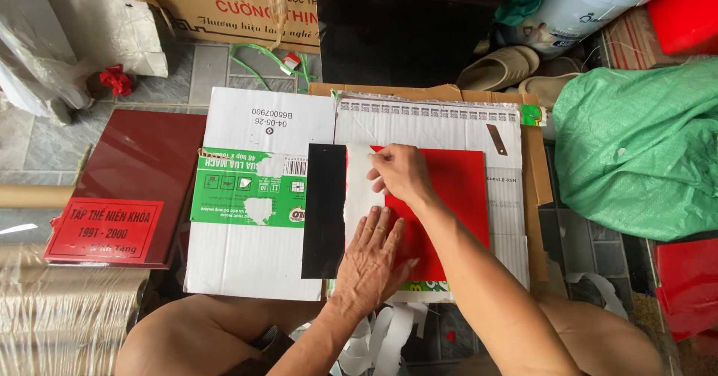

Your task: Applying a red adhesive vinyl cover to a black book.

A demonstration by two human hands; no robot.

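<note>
A red sheet point(456, 196) lies on flattened cardboard point(254, 256) on the floor. A white backing strip point(359, 189) is partly peeled along the sheet's left side. My left hand point(374, 253) presses flat on the sheet's lower left, fingers spread. At the sheet's upper left, my right hand point(400, 173) pinches the top of the white strip. A black panel point(323, 211) lies just left of the sheet, touching the white strip's edge.
A dark red board with a red label point(127, 196) lies to the left. At the right sits a green woven sack point(639, 144). Sandals point(501, 66) and a cardboard box point(232, 6) stand behind. White peeled strips point(389, 335) lie between my knees.
</note>
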